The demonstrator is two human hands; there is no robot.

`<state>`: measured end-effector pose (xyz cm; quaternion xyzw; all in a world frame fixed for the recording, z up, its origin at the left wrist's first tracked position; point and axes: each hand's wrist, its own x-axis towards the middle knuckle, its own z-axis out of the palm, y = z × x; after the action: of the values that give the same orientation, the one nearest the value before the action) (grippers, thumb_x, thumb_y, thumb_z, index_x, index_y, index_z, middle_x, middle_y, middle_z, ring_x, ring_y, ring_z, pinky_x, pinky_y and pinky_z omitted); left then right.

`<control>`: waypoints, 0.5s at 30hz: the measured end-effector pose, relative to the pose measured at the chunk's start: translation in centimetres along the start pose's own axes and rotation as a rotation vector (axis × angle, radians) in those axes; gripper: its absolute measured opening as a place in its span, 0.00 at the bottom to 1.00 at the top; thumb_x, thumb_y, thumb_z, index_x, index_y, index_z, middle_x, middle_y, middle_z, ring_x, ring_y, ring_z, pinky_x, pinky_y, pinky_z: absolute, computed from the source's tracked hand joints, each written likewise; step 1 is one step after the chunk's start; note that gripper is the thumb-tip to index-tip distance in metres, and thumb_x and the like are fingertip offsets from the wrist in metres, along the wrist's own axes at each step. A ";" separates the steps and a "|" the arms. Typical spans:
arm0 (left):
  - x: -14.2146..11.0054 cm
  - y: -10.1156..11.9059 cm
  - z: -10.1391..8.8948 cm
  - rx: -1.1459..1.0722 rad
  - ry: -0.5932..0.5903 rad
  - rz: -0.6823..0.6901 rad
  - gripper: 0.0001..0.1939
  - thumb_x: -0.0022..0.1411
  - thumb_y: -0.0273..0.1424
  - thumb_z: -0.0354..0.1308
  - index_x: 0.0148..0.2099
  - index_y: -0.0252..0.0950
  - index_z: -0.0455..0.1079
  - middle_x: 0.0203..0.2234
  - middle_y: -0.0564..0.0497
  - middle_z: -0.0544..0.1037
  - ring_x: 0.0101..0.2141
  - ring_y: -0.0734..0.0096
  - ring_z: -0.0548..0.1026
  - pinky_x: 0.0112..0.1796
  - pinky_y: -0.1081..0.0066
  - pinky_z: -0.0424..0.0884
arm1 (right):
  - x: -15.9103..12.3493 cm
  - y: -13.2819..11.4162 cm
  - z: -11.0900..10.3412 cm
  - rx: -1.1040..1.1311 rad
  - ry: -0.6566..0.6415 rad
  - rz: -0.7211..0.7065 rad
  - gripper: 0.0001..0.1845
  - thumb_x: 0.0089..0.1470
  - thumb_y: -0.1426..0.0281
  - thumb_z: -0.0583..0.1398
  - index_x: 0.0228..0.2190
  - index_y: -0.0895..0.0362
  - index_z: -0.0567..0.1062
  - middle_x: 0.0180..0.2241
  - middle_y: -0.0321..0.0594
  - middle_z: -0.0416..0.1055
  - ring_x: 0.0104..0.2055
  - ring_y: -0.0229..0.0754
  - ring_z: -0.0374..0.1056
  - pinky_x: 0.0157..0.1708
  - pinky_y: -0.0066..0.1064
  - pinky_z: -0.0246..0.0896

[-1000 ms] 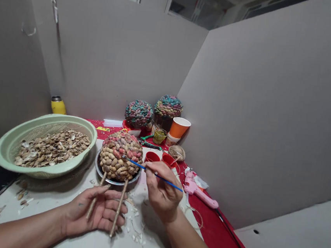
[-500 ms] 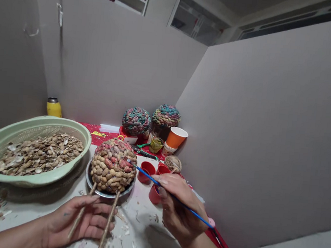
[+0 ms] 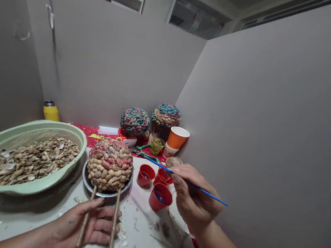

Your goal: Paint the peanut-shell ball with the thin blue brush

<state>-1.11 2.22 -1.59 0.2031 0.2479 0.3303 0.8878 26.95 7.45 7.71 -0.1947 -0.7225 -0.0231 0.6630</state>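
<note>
Head view: right fingers hold blue paintbrush; marks on white cups unreadable.

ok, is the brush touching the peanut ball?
No, the blue brush ends short of the peanut ball, with a visible gap between.

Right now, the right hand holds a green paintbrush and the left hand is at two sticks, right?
No: in the head view, the right hand holds a blue paintbrush, not a green one; the left hand is at the two sticks.
</note>
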 end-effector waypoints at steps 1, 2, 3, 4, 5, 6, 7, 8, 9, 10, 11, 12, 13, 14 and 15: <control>0.0 0.0 0.1 0.000 0.008 0.006 0.24 0.72 0.38 0.59 0.53 0.18 0.81 0.44 0.31 0.88 0.42 0.53 0.87 0.45 0.64 0.81 | 0.0 0.0 -0.2 -0.009 0.005 0.011 0.18 0.58 0.81 0.66 0.45 0.49 0.82 0.34 0.36 0.83 0.35 0.43 0.80 0.39 0.38 0.77; 0.0 0.1 0.3 -0.003 0.017 0.015 0.22 0.71 0.36 0.60 0.52 0.19 0.81 0.44 0.32 0.88 0.42 0.53 0.87 0.45 0.64 0.80 | 0.1 0.0 -0.5 -0.024 0.013 0.029 0.17 0.59 0.80 0.66 0.45 0.49 0.82 0.34 0.36 0.83 0.36 0.43 0.80 0.40 0.37 0.77; -0.1 0.2 0.5 -0.011 0.024 0.024 0.21 0.70 0.35 0.61 0.52 0.21 0.81 0.45 0.32 0.87 0.43 0.53 0.87 0.46 0.63 0.80 | 0.3 0.0 -1.0 -0.042 0.023 0.060 0.16 0.59 0.80 0.66 0.44 0.49 0.82 0.35 0.36 0.83 0.36 0.43 0.80 0.41 0.37 0.77; -0.1 0.2 0.7 -0.015 0.027 0.032 0.20 0.68 0.34 0.63 0.53 0.22 0.81 0.46 0.33 0.87 0.43 0.52 0.87 0.46 0.62 0.80 | 0.5 -0.1 -1.5 -0.066 0.029 0.107 0.14 0.60 0.79 0.66 0.43 0.49 0.82 0.36 0.36 0.83 0.37 0.42 0.81 0.42 0.36 0.77; -0.1 0.3 0.9 -0.019 0.028 0.036 0.20 0.67 0.33 0.64 0.54 0.24 0.81 0.47 0.34 0.87 0.43 0.52 0.87 0.47 0.62 0.80 | 0.7 -0.1 -2.2 -0.097 0.027 0.167 0.12 0.61 0.77 0.66 0.42 0.49 0.82 0.36 0.36 0.83 0.38 0.42 0.81 0.41 0.35 0.77; 0.0 0.4 1.1 -0.024 0.029 0.032 0.21 0.66 0.33 0.65 0.56 0.25 0.80 0.48 0.33 0.87 0.44 0.51 0.87 0.47 0.61 0.80 | 1.0 -0.2 -3.0 -0.131 0.012 0.233 0.09 0.62 0.75 0.66 0.41 0.49 0.82 0.35 0.36 0.83 0.37 0.42 0.81 0.41 0.33 0.77; 0.1 0.4 1.3 -0.021 0.031 0.018 0.22 0.66 0.33 0.66 0.57 0.25 0.80 0.48 0.33 0.87 0.44 0.50 0.86 0.47 0.60 0.79 | 1.4 -0.2 -3.8 -0.169 -0.014 0.291 0.07 0.63 0.73 0.66 0.40 0.49 0.82 0.35 0.35 0.83 0.37 0.41 0.81 0.40 0.31 0.76; 0.2 0.4 1.4 -0.021 0.038 0.001 0.22 0.65 0.34 0.66 0.57 0.25 0.80 0.48 0.33 0.87 0.44 0.50 0.86 0.47 0.61 0.79 | 1.7 -0.3 -4.6 -0.205 -0.048 0.333 0.05 0.64 0.72 0.65 0.39 0.50 0.82 0.34 0.35 0.83 0.37 0.41 0.81 0.39 0.30 0.76; 0.4 0.4 1.6 -0.019 0.048 -0.014 0.22 0.65 0.34 0.66 0.57 0.24 0.80 0.47 0.33 0.87 0.44 0.50 0.86 0.47 0.61 0.79 | 2.1 -0.3 -5.4 -0.237 -0.087 0.358 0.05 0.65 0.70 0.64 0.38 0.50 0.82 0.34 0.36 0.83 0.36 0.40 0.81 0.39 0.29 0.76; 0.5 0.4 1.7 -0.016 0.060 -0.029 0.22 0.64 0.33 0.66 0.56 0.24 0.80 0.45 0.33 0.88 0.43 0.50 0.86 0.46 0.61 0.79 | 2.4 -0.3 -6.2 -0.263 -0.130 0.369 0.06 0.65 0.69 0.63 0.37 0.51 0.82 0.34 0.36 0.83 0.36 0.40 0.81 0.40 0.29 0.76; 0.6 0.4 1.8 -0.013 0.071 -0.038 0.21 0.64 0.32 0.67 0.55 0.24 0.81 0.44 0.33 0.88 0.43 0.50 0.86 0.46 0.61 0.79 | 2.6 -0.2 -6.8 -0.285 -0.172 0.371 0.07 0.66 0.69 0.62 0.36 0.52 0.82 0.34 0.37 0.83 0.36 0.40 0.81 0.40 0.29 0.76; 0.8 0.3 1.9 -0.008 0.081 -0.044 0.20 0.63 0.32 0.67 0.54 0.24 0.82 0.43 0.33 0.88 0.42 0.50 0.86 0.45 0.61 0.79 | 2.7 -0.1 -7.3 -0.307 -0.212 0.369 0.08 0.67 0.68 0.61 0.36 0.53 0.81 0.35 0.38 0.83 0.36 0.40 0.81 0.40 0.29 0.76; 0.9 0.2 1.9 -0.005 0.093 -0.045 0.19 0.64 0.31 0.66 0.54 0.24 0.82 0.42 0.33 0.88 0.41 0.51 0.86 0.45 0.62 0.79 | 2.8 0.1 -7.7 -0.332 -0.249 0.371 0.09 0.67 0.68 0.60 0.36 0.54 0.81 0.35 0.39 0.83 0.36 0.40 0.81 0.40 0.28 0.76; 1.0 0.2 1.9 -0.002 0.105 -0.046 0.18 0.64 0.30 0.65 0.53 0.24 0.82 0.40 0.33 0.88 0.40 0.52 0.86 0.45 0.62 0.78 | 2.7 0.3 -8.0 -0.361 -0.283 0.375 0.10 0.67 0.68 0.59 0.36 0.54 0.81 0.34 0.39 0.83 0.35 0.40 0.80 0.40 0.28 0.76; 1.1 0.1 1.9 0.001 0.117 -0.050 0.17 0.65 0.30 0.64 0.52 0.24 0.83 0.39 0.34 0.88 0.39 0.53 0.86 0.44 0.62 0.78 | 2.6 0.6 -8.2 -0.392 -0.317 0.380 0.10 0.66 0.68 0.59 0.35 0.54 0.81 0.34 0.39 0.83 0.35 0.41 0.80 0.39 0.28 0.75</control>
<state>0.61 2.68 -0.38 0.1777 0.3046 0.3191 0.8796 34.81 6.22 11.05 -0.4515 -0.7491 -0.0068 0.4847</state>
